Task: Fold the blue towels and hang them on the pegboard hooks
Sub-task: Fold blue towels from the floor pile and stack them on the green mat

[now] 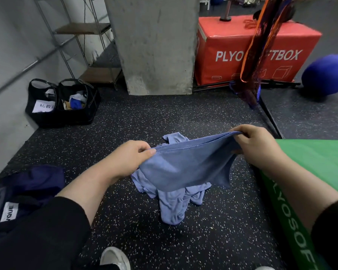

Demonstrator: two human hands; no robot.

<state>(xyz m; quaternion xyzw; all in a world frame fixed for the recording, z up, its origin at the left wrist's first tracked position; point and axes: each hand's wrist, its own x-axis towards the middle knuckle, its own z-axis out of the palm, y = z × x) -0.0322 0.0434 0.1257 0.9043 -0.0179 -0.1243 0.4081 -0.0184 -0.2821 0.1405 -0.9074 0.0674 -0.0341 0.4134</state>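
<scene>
A soft blue terry towel [185, 168] is held up above the dark speckled rubber floor [125, 123], stretched between two hands. Its left top corner is pinched by the left hand [129, 158], with thumb and curled fingers closed on the hem. The right top corner is gripped by the right hand [258, 145], whose fingers are wrapped over the edge; there the cloth seems already doubled, because two or three layers are seen at the hem. Under the held towel, a crumpled heap of more blue towels [176, 203] is lying on the floor, just beside a green foam box [320, 162]. No pegboard or hooks can be seen in this view.

The step in hand is judged to be the folding of this one towel. To do it well, the top edge should be kept tight and level, so that the hanging part falls flat without wrinkles. Then the two corners should be brought together exactly, hem on hem, before the grip is changed. The lower edge should be kept clear of the heap, otherwise another towel may be dragged up with it.
</scene>
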